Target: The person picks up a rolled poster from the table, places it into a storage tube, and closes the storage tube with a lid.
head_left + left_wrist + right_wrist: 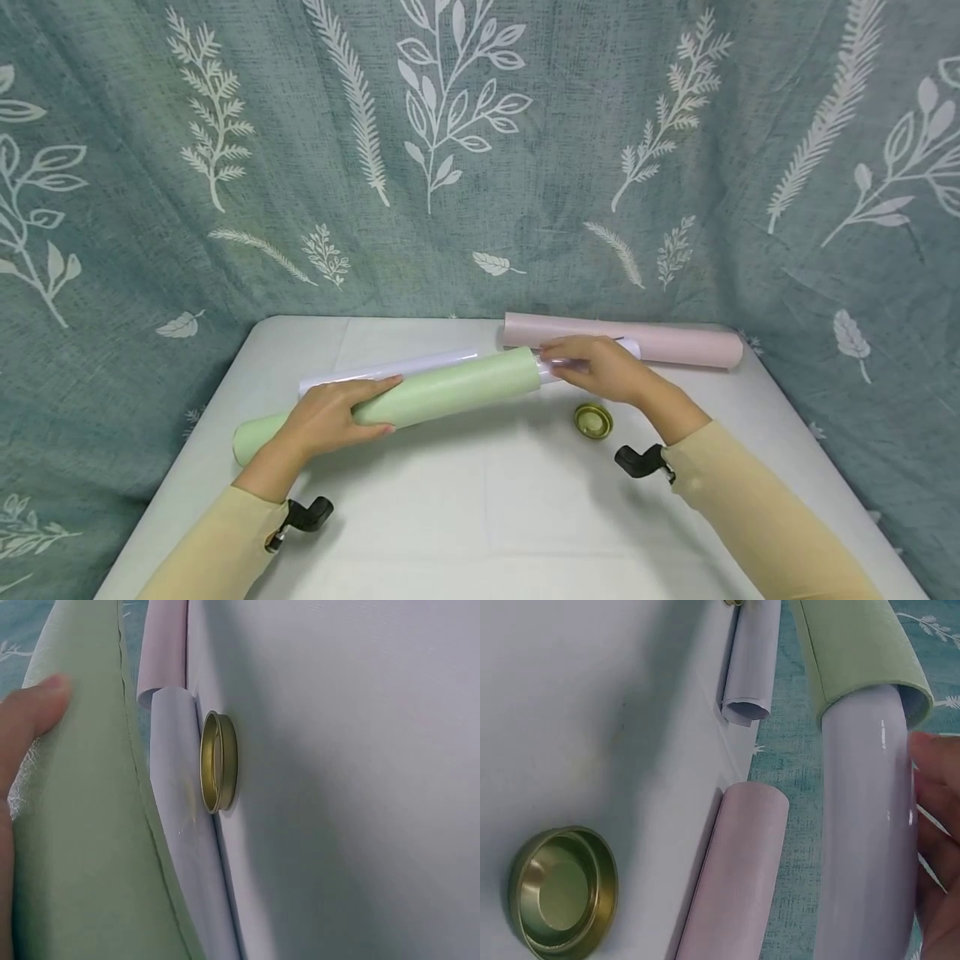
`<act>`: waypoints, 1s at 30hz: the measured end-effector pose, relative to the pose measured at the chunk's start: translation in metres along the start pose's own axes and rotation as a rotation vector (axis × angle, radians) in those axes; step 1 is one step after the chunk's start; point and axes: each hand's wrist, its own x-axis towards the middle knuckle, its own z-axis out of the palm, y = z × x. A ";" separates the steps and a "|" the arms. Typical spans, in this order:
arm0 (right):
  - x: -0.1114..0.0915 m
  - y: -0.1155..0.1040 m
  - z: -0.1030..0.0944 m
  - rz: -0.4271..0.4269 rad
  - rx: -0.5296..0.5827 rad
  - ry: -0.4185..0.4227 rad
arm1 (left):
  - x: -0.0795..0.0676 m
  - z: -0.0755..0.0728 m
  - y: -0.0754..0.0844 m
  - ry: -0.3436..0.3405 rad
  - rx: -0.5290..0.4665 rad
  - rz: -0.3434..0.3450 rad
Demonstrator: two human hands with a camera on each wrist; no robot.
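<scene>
My left hand (330, 417) grips a pale green cardboard tube (457, 390) near its middle, thumb along the near side. The tube is held slanted above the table, its open end up to the right. Out of that end comes a glossy white rolled sheet (866, 825), partly inside the tube. My right hand (600, 367) holds this roll just beyond the tube's mouth, fingers along its side in the right wrist view. Below the right hand a round gold metal lid (593, 421) lies on the table, its hollow side up.
A pink tube (637, 340) lies along the table's back right edge. Another white rolled sheet (405, 365) lies behind the green tube. The white tablecloth (487, 508) spreads in front, and a blue-green leaf-patterned curtain (555, 233) hangs right behind the table.
</scene>
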 end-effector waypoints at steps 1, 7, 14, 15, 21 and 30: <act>-0.001 0.000 -0.002 0.013 0.004 0.014 | 0.000 0.000 0.000 0.008 -0.003 0.000; -0.006 0.000 -0.022 0.127 0.035 0.086 | -0.004 -0.001 -0.003 0.009 -0.009 -0.022; -0.021 0.010 -0.040 0.214 0.051 0.171 | -0.006 0.000 -0.003 0.022 -0.009 -0.021; -0.023 0.013 -0.041 0.217 0.053 0.190 | -0.006 0.000 -0.003 0.024 -0.010 -0.020; -0.037 0.028 -0.041 0.277 0.064 0.241 | -0.007 0.000 -0.003 0.026 -0.005 -0.019; -0.049 0.041 -0.036 0.365 0.199 0.285 | -0.008 -0.005 -0.006 0.070 -0.011 -0.017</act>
